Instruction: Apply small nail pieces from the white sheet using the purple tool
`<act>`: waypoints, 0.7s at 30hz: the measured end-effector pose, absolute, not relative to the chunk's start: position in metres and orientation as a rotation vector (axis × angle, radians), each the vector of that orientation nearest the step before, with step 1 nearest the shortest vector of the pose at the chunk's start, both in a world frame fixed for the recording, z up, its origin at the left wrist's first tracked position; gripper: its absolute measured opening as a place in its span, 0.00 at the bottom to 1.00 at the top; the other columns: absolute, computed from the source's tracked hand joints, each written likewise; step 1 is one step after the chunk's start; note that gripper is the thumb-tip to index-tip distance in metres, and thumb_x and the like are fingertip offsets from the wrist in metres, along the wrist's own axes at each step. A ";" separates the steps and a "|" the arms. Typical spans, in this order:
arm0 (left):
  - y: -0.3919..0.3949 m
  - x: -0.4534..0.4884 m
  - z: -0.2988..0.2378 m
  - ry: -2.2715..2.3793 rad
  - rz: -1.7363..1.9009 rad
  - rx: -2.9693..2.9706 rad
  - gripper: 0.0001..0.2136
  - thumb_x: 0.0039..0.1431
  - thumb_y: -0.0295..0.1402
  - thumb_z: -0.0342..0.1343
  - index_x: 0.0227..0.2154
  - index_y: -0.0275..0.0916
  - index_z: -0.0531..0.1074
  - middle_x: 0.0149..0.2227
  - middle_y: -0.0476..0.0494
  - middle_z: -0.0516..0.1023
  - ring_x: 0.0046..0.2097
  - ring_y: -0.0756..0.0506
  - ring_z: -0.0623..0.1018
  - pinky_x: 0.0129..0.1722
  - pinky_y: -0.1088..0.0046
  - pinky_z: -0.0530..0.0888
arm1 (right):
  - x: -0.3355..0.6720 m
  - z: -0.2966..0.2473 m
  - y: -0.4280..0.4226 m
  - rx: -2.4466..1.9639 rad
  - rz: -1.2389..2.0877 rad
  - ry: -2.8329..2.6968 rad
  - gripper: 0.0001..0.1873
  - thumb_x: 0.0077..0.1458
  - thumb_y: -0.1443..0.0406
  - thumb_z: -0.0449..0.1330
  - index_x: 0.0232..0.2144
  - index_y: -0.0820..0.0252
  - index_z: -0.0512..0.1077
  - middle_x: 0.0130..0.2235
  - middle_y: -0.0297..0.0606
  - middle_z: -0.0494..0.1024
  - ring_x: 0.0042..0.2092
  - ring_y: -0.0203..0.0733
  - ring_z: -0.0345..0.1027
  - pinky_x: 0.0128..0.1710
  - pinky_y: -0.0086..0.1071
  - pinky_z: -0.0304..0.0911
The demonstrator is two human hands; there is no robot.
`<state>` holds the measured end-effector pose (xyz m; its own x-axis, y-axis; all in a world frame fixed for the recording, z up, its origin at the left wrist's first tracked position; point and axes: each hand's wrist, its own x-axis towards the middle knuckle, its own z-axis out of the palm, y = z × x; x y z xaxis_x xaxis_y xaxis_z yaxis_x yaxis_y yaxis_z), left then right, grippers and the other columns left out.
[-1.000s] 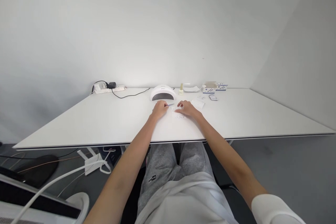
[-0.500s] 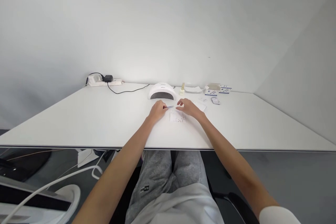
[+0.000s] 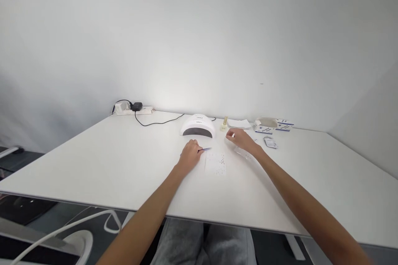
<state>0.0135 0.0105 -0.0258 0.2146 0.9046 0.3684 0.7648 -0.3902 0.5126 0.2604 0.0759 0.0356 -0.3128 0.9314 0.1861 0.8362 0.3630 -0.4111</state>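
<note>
My left hand (image 3: 189, 155) rests on the white table, its fingers closed round slim bluish tweezers (image 3: 205, 149) whose tip points right. Just in front of that tip lies a white sheet (image 3: 214, 165) dotted with small red and dark specks. My right hand (image 3: 241, 138) is further right and a little farther back, fingers curled into a pinch; whatever is in it, if anything, is too small to make out. Under the right wrist lies a clear, shiny packet or sheet (image 3: 242, 153), partly hidden. Behind both hands stands a white arched nail lamp (image 3: 198, 123) with a dark opening.
A small nail polish bottle (image 3: 224, 123) stands right of the lamp. Farther right are white paper (image 3: 239, 124), an opened blue-and-white box (image 3: 264, 126) and a small packet (image 3: 270, 142). A power strip (image 3: 124, 109) with a black adapter and cable sits at the back left.
My right hand has moved right, away from the tweezers' tip, and its fingers have closed from spread to pinched. My left hand still holds the tweezers. The camera view has tilted up and shifted left.
</note>
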 end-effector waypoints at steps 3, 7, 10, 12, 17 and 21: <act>0.011 0.014 -0.029 1.615 0.915 2.223 0.22 0.67 0.39 0.44 0.20 0.38 0.72 0.34 0.42 0.68 0.39 0.44 0.68 0.38 0.66 0.67 | 0.271 0.033 0.097 -1.513 0.348 -2.236 0.07 0.56 0.64 0.54 0.30 0.58 0.72 0.39 0.38 0.78 0.37 0.40 0.69 0.34 0.31 0.58; 0.014 0.015 -0.035 1.641 0.905 2.177 0.19 0.67 0.39 0.43 0.26 0.38 0.74 0.35 0.43 0.67 0.38 0.45 0.68 0.34 0.68 0.67 | 0.275 0.027 0.117 -1.440 0.382 -2.294 0.08 0.56 0.64 0.53 0.29 0.57 0.72 0.38 0.37 0.78 0.38 0.41 0.69 0.34 0.31 0.57; 0.017 0.018 -0.036 1.673 0.872 2.185 0.19 0.67 0.38 0.44 0.27 0.38 0.75 0.36 0.42 0.67 0.39 0.45 0.67 0.36 0.68 0.67 | 0.273 0.023 0.126 -1.403 0.393 -2.323 0.10 0.56 0.63 0.52 0.29 0.57 0.72 0.37 0.37 0.78 0.37 0.41 0.68 0.33 0.31 0.56; 0.021 0.022 -0.033 1.685 0.837 2.210 0.19 0.67 0.37 0.44 0.26 0.38 0.75 0.36 0.42 0.66 0.38 0.45 0.67 0.36 0.67 0.67 | 0.270 0.021 0.130 -1.396 0.409 -2.325 0.10 0.57 0.62 0.52 0.28 0.57 0.71 0.34 0.36 0.78 0.34 0.40 0.67 0.32 0.31 0.55; 0.039 0.029 -0.021 1.595 0.741 2.289 0.20 0.67 0.36 0.44 0.25 0.38 0.77 0.33 0.42 0.66 0.36 0.45 0.67 0.35 0.67 0.67 | 0.263 0.015 0.137 -1.462 0.414 -2.312 0.17 0.58 0.57 0.51 0.20 0.58 0.64 0.24 0.34 0.72 0.27 0.38 0.61 0.27 0.31 0.51; 0.058 0.029 -0.017 1.472 0.782 2.287 0.19 0.66 0.35 0.46 0.24 0.39 0.78 0.30 0.43 0.66 0.34 0.46 0.66 0.34 0.68 0.66 | 0.260 0.011 0.138 -1.462 0.448 -2.263 0.15 0.59 0.57 0.52 0.24 0.58 0.66 0.27 0.34 0.74 0.30 0.40 0.64 0.29 0.31 0.54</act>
<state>0.0294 0.0575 -0.0173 0.3230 0.9053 0.2759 0.7356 -0.4236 0.5286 0.2597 0.1377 0.0111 -0.3677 0.9157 0.1618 0.7849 0.3990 -0.4741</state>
